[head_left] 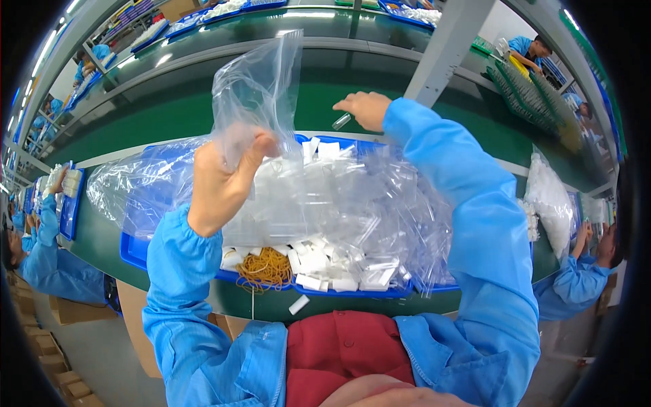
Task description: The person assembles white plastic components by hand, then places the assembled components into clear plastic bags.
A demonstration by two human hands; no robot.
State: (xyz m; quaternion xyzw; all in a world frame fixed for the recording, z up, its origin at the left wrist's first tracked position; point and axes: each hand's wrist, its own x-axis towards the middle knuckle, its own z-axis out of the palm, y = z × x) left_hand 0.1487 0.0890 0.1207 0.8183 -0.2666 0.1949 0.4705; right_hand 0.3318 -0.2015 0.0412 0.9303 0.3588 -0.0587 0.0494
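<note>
My left hand (227, 180) is closed on a clear plastic bag (261, 81), which stands up above the fingers. Out over the green conveyor belt, my right hand (364, 110) has its fingers stretched to the left and grips nothing that I can see. Just below those fingers lies a small clear cylinder (341, 121); I cannot tell whether they touch. Between my arms, a heap of clear plastic pieces (380, 210) fills a blue tray (132, 252). White blocks (315, 261) and a tangle of tan rubber bands (266, 269) lie at its near side.
A loose clear plastic sheet (142, 183) spreads over the tray's left end. One white piece (298, 304) lies at the table's near edge. A grey post (451, 51) rises beyond the belt (163, 146). A full white bag (549, 200) stands right. Co-workers (583, 278) sit at both sides.
</note>
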